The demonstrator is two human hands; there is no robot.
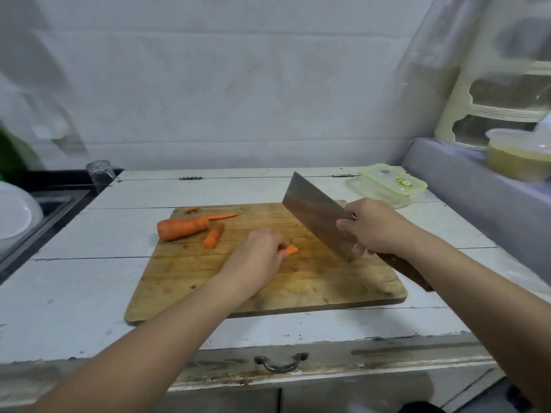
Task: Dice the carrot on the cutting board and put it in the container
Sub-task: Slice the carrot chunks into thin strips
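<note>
A wooden cutting board [313, 281] lies on the white counter. On its far left lies the large carrot piece [182, 228], with a cut chunk [212, 239] and a thin sliver [223, 216] beside it. My left hand [256, 257] pinches a small bundle of carrot strips [290, 250] against the middle of the board. My right hand [375, 226] grips a cleaver [316, 214] by its wooden handle. Its blade is raised and tilted, with the tip low just right of the strips. A clear container with a green lid [390, 184] sits at the back right.
A glass jar [101, 174] stands at the counter's back left beside a sink holding a white bowl [15, 216]. A raised ledge on the right carries a tub [518, 155] and a cream rack [492, 105]. A drawer handle [281, 363] is below the front edge.
</note>
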